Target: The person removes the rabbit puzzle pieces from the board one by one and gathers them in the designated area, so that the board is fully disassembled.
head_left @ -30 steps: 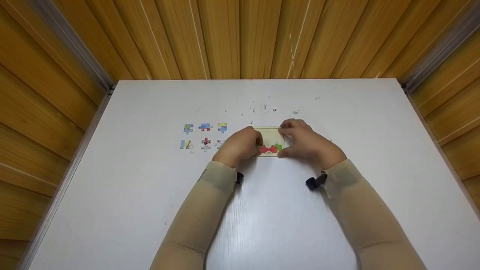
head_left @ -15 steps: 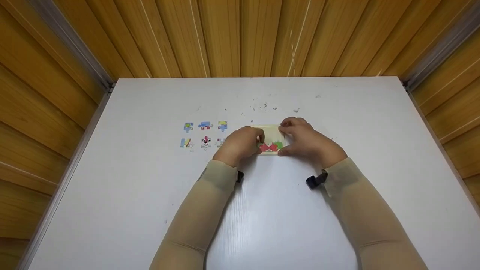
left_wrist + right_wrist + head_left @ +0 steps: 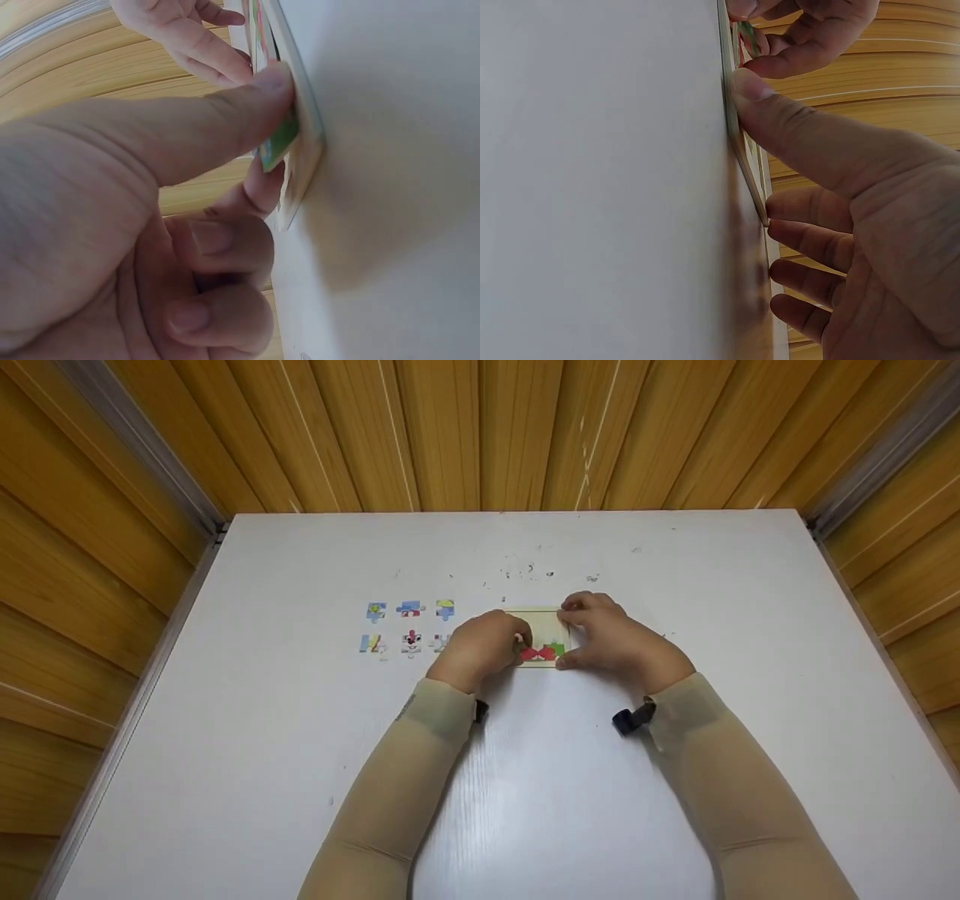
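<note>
1. While your left hand point(image 3: 484, 647) works near the middle of the head view, its thumb and index finger are clamped on a small, thin, green-edged puzzle piece point(image 3: 280, 142); in the left wrist view two other fingers curl in toward your palm.
2. You have that piece tilted over the left end of a shallow, pale yellow, rectangular wooden tray point(image 3: 538, 624); you cannot tell from these views whether it touches the bottom.
3. Your right hand point(image 3: 611, 641) holds the tray's right end, thumb at the lower right corner and index finger at the upper right one, the fingers spread apart in the right wrist view.
4. Along the tray's lower edge you have a red-and-white printed puzzle section point(image 3: 536, 654) and, just right of it, a bright green one point(image 3: 556, 649).
5. To the left of your left hand lie six small, multicoloured, interlocking puzzle pieces point(image 3: 411, 643) in two rows of three; your hand partly covers the lower right one.
6. Beneath everything is a smooth white tabletop point(image 3: 300, 750), with dark flecks point(image 3: 530, 568) above the tray and yellow-brown plank-patterned walls point(image 3: 442, 435) across the top and sides.
</note>
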Available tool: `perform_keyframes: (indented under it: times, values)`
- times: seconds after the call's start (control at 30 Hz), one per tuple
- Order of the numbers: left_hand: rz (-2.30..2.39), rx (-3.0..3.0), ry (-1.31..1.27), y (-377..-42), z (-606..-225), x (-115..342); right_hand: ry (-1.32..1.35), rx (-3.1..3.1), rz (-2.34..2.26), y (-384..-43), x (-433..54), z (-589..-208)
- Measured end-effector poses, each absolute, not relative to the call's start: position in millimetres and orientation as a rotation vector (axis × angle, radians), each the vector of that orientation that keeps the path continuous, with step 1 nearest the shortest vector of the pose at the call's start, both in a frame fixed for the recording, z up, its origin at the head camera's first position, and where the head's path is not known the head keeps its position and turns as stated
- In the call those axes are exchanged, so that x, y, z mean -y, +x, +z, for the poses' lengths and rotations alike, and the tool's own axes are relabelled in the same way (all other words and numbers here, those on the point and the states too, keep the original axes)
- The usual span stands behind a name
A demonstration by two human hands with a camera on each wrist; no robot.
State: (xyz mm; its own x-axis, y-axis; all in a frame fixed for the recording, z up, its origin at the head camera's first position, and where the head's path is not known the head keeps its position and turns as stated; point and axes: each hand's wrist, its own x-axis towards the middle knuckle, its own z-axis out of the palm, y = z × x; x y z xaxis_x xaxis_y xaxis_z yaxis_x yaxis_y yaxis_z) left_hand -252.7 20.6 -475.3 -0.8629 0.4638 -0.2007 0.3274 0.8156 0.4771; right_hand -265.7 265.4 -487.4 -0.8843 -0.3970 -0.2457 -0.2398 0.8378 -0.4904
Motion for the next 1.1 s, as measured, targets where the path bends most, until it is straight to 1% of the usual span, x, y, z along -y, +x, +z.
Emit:
perform_keyframes:
  times: [0.53,0.8,1.1]
  values:
    - [0.668,-2.599,0.622,-255.6,-475.0,-16.6,-0.506,-2.674,-0.671,-265.1,-268.0,-488.3]
    - [0.830,-2.472,0.542,-266.6,-476.4,-6.0,-0.473,-2.677,-0.660,-263.7,-265.5,-487.4]
    - [1.022,-2.427,0.514,-270.5,-464.2,15.6,-0.508,-2.685,-0.650,-265.3,-266.4,-488.8]
